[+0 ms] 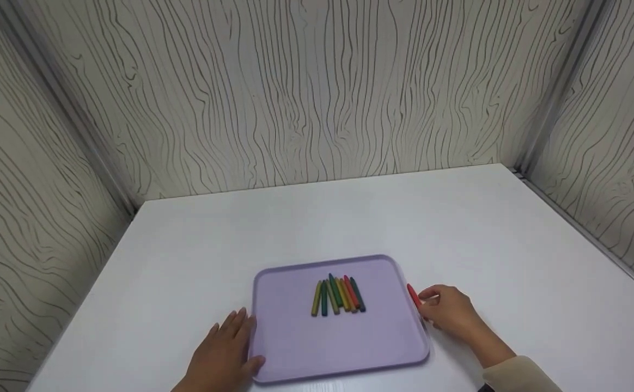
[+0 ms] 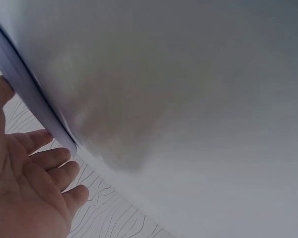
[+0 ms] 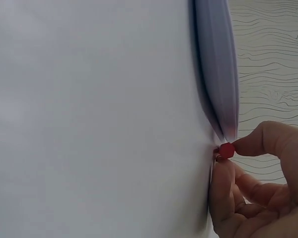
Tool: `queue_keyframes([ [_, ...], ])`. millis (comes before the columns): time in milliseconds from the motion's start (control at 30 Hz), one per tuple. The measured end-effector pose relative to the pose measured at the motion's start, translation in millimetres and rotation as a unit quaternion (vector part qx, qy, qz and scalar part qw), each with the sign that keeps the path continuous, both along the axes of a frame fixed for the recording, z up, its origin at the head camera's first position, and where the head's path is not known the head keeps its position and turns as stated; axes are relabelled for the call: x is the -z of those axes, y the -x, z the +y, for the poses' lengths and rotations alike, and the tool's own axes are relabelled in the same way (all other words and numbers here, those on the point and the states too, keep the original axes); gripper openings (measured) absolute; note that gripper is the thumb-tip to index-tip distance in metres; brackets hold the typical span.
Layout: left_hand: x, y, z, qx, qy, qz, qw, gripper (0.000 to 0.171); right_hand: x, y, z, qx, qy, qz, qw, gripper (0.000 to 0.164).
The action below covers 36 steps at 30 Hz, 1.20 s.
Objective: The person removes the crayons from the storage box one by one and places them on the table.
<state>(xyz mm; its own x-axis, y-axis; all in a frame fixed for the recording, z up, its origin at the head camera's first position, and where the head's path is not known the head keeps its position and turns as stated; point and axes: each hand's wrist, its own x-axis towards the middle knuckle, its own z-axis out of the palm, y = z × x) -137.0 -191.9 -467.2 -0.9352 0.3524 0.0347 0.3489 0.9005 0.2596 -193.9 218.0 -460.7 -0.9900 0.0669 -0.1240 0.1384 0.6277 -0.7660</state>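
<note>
Pinches slim red hexagonal-ended stick between thumb and fingers of right hand | holds it left of knuckles, just beside right rim of flat pale-purple rectangular tray, long axis roughly along that rim | rests left hand, fingers extended, against tray's left edge, well apart from red stick | nearer hand: right

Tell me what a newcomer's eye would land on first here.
Probably the row of green, yellow and red crayons lying near the middle of the purple tray, which stands out against the white table. Next comes the bright red crayon at the tray's right edge, pinched by the right hand. The left hand rests at the tray's left edge.
</note>
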Motion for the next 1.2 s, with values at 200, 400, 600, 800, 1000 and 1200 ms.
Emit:
queue_keyframes([
  [200,0.6,-0.4,-0.7,0.003,0.001,-0.002,1.0,0.075,-0.5,-1.4,-0.6,-0.016,-0.02,0.011,1.0,0.032],
  [400,1.5,0.3,-1.6,0.007,0.007,0.003,0.9999,0.074,-3.3,-2.1,1.8,-0.036,-0.028,0.014,0.999,0.035],
  [600,1.9,0.5,-1.5,0.003,0.002,-0.003,1.0,0.075,-11.5,-1.3,8.7,-0.032,-0.043,0.002,0.999,0.035],
  [800,2.6,0.7,-1.6,0.0,0.003,-0.011,0.9999,0.075,-19.6,-0.4,17.9,-0.036,-0.071,0.012,0.997,0.036],
  [1000,1.3,0.1,-2.0,0.003,-0.001,-0.01,0.9999,0.074,-24.2,2.9,28.2,-0.051,-0.132,0.047,0.989,0.042],
  [1200,0.1,-0.1,-2.0,0.004,-0.006,-0.004,1.0,0.073,-27.3,7.5,34.2,-0.049,-0.225,0.103,0.968,0.049],
])
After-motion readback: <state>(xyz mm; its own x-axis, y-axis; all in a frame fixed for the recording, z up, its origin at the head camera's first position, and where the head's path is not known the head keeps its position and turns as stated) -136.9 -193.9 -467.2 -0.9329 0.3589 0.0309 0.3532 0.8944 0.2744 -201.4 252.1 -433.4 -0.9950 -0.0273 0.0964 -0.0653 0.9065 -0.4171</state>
